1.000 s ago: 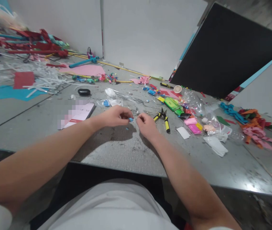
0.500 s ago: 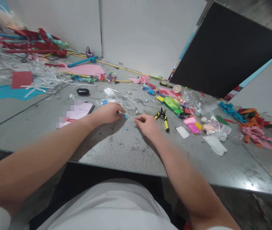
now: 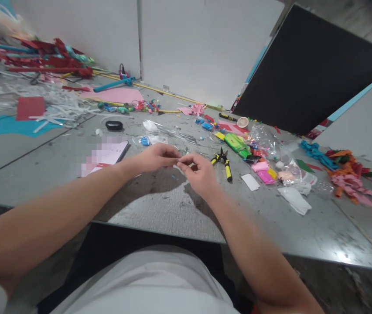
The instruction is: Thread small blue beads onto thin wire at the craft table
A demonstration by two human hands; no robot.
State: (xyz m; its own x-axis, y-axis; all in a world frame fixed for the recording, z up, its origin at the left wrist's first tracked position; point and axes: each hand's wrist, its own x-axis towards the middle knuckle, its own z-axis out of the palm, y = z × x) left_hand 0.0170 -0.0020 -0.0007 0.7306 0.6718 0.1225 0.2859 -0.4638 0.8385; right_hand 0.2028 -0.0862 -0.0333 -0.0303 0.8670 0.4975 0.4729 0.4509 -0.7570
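Observation:
My left hand (image 3: pixel 156 158) and my right hand (image 3: pixel 200 173) meet fingertip to fingertip just above the grey table (image 3: pixel 159 209), near its front edge. Both hands have their fingers pinched together. Whatever sits between the fingertips is too small to make out. A tiny blue bit (image 3: pixel 173 177) lies on the table right below the hands. Yellow-handled snips (image 3: pixel 225 164) lie just right of my right hand. A phone (image 3: pixel 109 153) lies just left of my left hand.
Pink, yellow and green clay blocks (image 3: pixel 261 167) and clear plastic bags (image 3: pixel 269 137) lie right of the snips, with white scraps (image 3: pixel 295 198) nearer me. A black earbud case (image 3: pixel 114 125) sits behind the phone. Paper strips (image 3: pixel 352 176), shredded paper (image 3: pixel 55 102) and a black board (image 3: pixel 310 69) ring the table.
Both hands lifted off the table and came together. The small blue piece seen at my left fingertips before is out of sight now.

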